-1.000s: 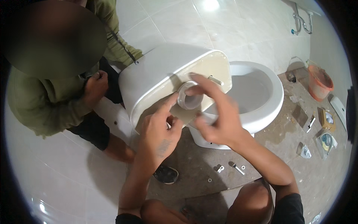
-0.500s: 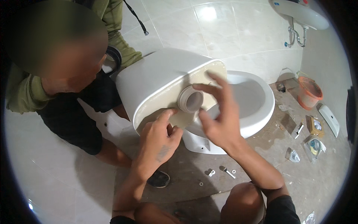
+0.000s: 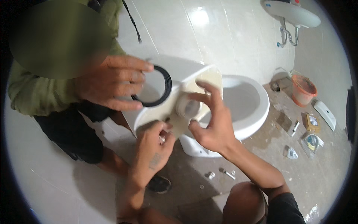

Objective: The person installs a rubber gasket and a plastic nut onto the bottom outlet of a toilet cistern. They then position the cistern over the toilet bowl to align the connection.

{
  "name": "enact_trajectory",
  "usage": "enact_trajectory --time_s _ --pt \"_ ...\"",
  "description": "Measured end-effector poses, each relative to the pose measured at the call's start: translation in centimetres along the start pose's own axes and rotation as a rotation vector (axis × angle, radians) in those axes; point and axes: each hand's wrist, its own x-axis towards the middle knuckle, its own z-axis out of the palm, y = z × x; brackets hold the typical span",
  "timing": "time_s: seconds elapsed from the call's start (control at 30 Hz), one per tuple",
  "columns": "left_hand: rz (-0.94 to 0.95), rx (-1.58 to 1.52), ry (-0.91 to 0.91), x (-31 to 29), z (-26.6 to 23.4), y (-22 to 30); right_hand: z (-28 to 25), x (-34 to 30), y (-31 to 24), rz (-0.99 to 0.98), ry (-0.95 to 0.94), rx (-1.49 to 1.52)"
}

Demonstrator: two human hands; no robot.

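A white toilet cistern [image 3: 188,73] is tilted so its unglazed underside [image 3: 156,116] faces me. From that underside sticks a round white outlet fitting [image 3: 188,107], slightly blurred. My right hand [image 3: 214,123] is open, thumb and fingers spread around the fitting's right side; contact is unclear. My left hand [image 3: 154,151] is closed below and left of it, fingertips pinched together, with a small pale bit between them that I cannot make out. Over the cistern, a co-worker's hand [image 3: 115,83] is beside a black rubber ring [image 3: 167,87], fingers at its left edge.
Behind stands the toilet bowl [image 3: 261,106]. Bolt parts [image 3: 227,173] and washers lie on the floor before me. To the right are an orange bucket [image 3: 304,91], a white lid [image 3: 325,115], a small box [image 3: 312,123] and bagged parts [image 3: 312,143]. A washbasin [image 3: 294,14] hangs on the wall.
The co-worker's hand has come up from the left with the black ring over the cistern. My left hand has drawn down from the fitting and curled its fingers. My right hand has shifted slightly left.
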Motion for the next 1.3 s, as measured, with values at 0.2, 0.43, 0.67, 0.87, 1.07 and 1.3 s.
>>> enact_trajectory --time_s 0.2,0.43,0.67,0.87,1.07,1.3 --pt "0.059 -0.12 -0.029 0.4 0.6 0.0 0.2 -0.8 3.2 0.122 0.059 -0.26" --pt "0.11 -0.221 0.015 0.7 2.0 -0.3 0.5 -1.0 4.0 -0.066 0.138 -0.025" --pt "0.118 -0.289 -0.058 0.4 2.6 -0.5 0.0 -0.3 3.5 -0.277 0.255 0.216" --pt "0.009 -0.498 -0.255 -1.1 3.5 0.9 0.3 -1.0 3.6 0.01 0.111 0.224" --pt "-0.299 -0.983 -0.364 -2.0 3.7 1.4 -1.4 -2.4 3.7 0.235 -0.042 -0.051" --pt "-0.569 -1.939 -0.29 0.1 8.1 2.3 -1.5 -2.5 5.3 0.011 0.075 0.209"
